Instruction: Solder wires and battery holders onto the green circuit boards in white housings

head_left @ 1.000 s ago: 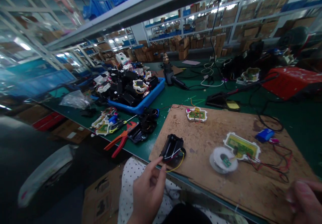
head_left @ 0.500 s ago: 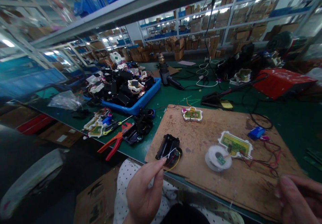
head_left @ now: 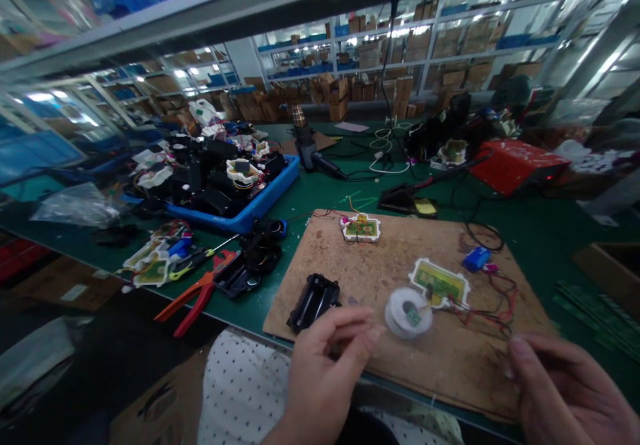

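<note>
My left hand [head_left: 330,365] hovers over the near edge of the brown board, thumb and fingertips brought together. Whatever may be between them is too small or blurred to make out. Just behind it lies a black plastic housing [head_left: 313,302], partly covered by the hand. A white spool [head_left: 407,312], with a small green circuit board [head_left: 413,314] on it, sits right of the fingertips. My right hand [head_left: 565,385] is at the board's right near corner, its thumb and finger pinched; their content is unclear. A white-framed circuit board [head_left: 437,284] with red and black wires lies between the hands.
The brown board [head_left: 380,265] rests on a green bench. A smaller white-framed circuit board [head_left: 361,228] and a blue battery pack [head_left: 476,258] lie on it. Left are orange-handled pliers [head_left: 197,292] and a full blue bin [head_left: 240,218]. Behind are a heat gun [head_left: 310,148] and red box [head_left: 520,165].
My left hand has moved right, away from the black housing and the wires by its fingertips. My right hand stays near the board's corner. The whole view has shifted.
</note>
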Demonstrator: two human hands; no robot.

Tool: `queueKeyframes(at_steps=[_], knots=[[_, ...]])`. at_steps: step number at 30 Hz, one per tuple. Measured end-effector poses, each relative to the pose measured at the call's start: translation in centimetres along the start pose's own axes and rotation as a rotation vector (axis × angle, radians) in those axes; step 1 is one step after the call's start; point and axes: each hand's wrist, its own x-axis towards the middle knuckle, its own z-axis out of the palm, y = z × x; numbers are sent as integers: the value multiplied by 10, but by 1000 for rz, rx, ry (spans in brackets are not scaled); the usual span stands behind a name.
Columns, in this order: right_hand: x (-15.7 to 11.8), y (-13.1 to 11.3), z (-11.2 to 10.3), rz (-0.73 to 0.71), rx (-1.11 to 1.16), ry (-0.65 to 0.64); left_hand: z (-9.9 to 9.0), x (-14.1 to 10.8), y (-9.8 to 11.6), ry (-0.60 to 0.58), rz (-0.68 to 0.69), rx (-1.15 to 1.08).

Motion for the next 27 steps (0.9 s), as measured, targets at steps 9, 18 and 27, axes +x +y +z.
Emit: queueKeyframes(at_steps=[9,18,27], knots=[[5,4,-1,-329,-151,-182,26,13,9,-151,134,157],[10,-50,35,-772,-225,-610,21,13,3,-165,335,327],[11,-53,46,-773,-224,-666,9,27,6,-292,413,396]])
